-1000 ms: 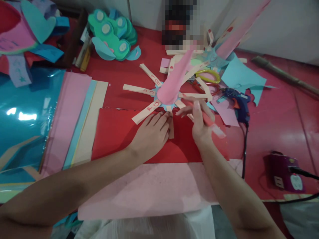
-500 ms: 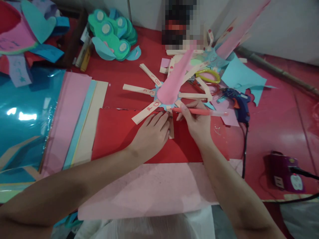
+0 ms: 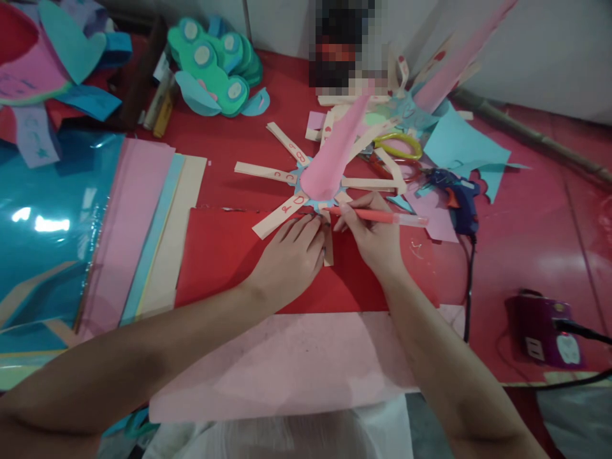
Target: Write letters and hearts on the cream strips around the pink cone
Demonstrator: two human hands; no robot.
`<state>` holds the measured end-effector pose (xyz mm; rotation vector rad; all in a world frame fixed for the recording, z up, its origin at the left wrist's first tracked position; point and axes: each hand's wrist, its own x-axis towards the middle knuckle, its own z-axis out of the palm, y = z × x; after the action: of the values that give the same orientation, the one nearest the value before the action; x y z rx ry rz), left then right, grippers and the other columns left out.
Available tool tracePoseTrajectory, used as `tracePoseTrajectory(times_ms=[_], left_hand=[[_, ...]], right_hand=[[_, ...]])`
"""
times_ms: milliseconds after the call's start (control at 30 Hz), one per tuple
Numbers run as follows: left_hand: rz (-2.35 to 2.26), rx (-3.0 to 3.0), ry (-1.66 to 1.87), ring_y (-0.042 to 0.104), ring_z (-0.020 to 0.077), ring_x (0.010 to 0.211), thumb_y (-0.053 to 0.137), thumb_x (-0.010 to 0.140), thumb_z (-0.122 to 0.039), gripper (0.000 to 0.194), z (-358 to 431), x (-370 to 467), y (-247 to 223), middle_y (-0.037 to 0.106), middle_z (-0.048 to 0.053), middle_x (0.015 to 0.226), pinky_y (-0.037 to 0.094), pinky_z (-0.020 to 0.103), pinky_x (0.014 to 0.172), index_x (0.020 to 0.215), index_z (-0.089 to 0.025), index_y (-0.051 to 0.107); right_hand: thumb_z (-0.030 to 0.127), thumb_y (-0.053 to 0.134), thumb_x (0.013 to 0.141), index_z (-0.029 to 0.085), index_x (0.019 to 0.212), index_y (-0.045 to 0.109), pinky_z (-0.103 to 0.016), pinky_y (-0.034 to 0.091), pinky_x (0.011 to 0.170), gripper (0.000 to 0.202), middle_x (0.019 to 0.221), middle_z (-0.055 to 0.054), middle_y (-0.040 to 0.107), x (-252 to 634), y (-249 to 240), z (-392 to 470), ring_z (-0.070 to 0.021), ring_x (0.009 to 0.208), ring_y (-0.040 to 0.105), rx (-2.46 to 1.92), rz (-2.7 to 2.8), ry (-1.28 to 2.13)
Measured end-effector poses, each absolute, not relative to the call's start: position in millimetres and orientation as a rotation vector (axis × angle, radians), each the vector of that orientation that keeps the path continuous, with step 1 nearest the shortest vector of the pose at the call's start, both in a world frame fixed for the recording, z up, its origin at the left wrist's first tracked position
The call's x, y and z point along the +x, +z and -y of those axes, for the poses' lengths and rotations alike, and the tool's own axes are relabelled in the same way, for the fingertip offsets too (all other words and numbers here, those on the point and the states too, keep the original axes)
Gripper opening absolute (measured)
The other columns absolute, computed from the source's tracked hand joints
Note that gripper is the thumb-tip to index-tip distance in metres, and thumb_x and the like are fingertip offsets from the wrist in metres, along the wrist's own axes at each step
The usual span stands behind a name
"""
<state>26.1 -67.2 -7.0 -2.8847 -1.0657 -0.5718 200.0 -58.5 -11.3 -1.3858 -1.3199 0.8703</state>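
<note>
Monitoring remotely, I have the R hand [image 3: 377,241] closed on a red pen [image 3: 375,215], tip at the inner end of the near strip [image 3: 329,250], nr the foot of a pink cone [image 3: 329,164]. The L hand [image 3: 289,250] lies palm-down against that strip; can't tell if it's pinching or just pressing. Strip sits over a red sheet [image 3: 224,271], btwn the hands. Another strip, marked "D d" [image 3: 272,220], is done, so I judge the step in hand to be lettering; any mark on the near one is too small to read. Next move, IMO, calls for a firm L hold & short, light strokes. Glue gun [image 3: 459,203] & scissors [image 3: 400,146] lie to the right.
</note>
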Motion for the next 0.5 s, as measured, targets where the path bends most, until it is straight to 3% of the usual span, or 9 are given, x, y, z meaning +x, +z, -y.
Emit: tracePoseTrajectory(times_ms=[500], left_hand=[[1.118,-2.958,-0.477,0.059,0.0303,0.119,0.041,0.096,-0.016,0.034,67.1,26.2,-4.5,0.063,0.019,0.124,0.051,0.044,0.101,0.119,-0.002,0.062]], right_hand=[[0.046,0.064,0.083,0.024,0.071,0.051,-0.029,0.047,0.056,0.029,0.053,0.007,0.058,198.6,-7.4,58.4,-0.0102,0.05,0.057,-1.412,1.289,0.874]])
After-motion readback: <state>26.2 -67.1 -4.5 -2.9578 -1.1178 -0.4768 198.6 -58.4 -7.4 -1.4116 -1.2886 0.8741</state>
